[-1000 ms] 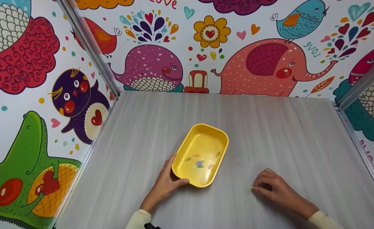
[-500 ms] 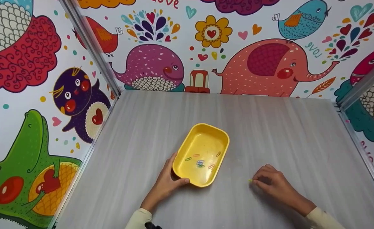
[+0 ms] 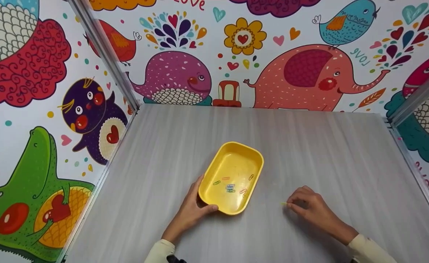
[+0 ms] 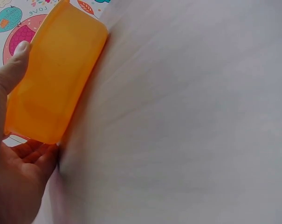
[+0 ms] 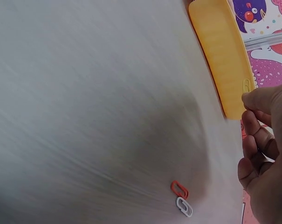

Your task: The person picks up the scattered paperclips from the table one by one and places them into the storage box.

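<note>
A yellow plastic tray [image 3: 232, 160] stands on the table, with several coloured paper clips [image 3: 230, 188] scattered in its near half. My left hand [image 3: 189, 212] grips the tray's near left corner, thumb at the near rim and fingers along the left side. In the left wrist view the thumb lies against the tray wall [image 4: 61, 70]. To the right of the tray, my right hand [image 3: 314, 210] pinches a yellow paper clip [image 5: 246, 86] between thumb and fingertip, above the table. The clip's lower end is hidden by the fingers.
In the right wrist view a red paper clip [image 5: 180, 189] and a white paper clip [image 5: 184, 206] lie on the table side by side. Printed walls with metal frame strips [image 3: 103, 51] border the grey table [image 3: 320, 146] at the back and sides.
My right hand has moved a little leftward and away from me, carrying the yellow paper clip closer to the tray. The left hand and tray stay almost where they were.
</note>
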Demonstrator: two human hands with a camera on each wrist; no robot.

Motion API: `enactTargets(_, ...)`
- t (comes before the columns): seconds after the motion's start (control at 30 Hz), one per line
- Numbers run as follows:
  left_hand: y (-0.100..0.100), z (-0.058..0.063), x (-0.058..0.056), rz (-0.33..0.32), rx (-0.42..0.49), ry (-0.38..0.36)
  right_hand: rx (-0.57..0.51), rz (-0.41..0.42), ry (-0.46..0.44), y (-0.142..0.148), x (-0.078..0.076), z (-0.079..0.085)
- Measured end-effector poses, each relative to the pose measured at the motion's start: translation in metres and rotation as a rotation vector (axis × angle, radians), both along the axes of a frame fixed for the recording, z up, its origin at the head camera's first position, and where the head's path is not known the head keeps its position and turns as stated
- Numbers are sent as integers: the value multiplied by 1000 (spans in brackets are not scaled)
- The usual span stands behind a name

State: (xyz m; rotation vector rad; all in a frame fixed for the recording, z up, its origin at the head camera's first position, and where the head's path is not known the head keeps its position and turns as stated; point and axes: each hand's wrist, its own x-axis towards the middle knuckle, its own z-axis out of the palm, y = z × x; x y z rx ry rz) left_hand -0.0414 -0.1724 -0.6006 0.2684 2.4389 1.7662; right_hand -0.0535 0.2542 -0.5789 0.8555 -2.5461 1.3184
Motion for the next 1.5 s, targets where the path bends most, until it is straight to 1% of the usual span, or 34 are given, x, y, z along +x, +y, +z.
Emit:
enactTargets(0.1, 0, 0, 0, 2, 2, 4, 6, -7, -5, -1, -2, 2)
enactTargets(0.23, 0, 0, 1, 5, 4, 3, 23, -18, -37, -3, -5, 5)
enactTargets(0.43, -1, -2, 3, 8, -5, -10, 48, -8, -81, -6, -10, 8)
enactTargets(0.57, -2, -3, 3, 8, -4, -10, 59, 8, -79, -9, -14, 10)
enactTargets(0.7, -2, -4, 3, 6, -10, -7, 69, 21, -54, -13, -18, 12)
enactTargets(0.87, -1, -4, 3, 7, -13, 1, 84, 22, -46, -19, -24, 16)
enactTargets(1.03, 0, -3, 3, 13, -2, -14, 116, 27, -62, -25, -28, 19)
enactTargets(1.23, 0, -2, 3, 12, -5, -13, 169, 32, -100, -31, -33, 23)
enactTargets(1.5, 0, -2, 2, 10, -10, -7, 193, 29, -106, -38, -40, 33)
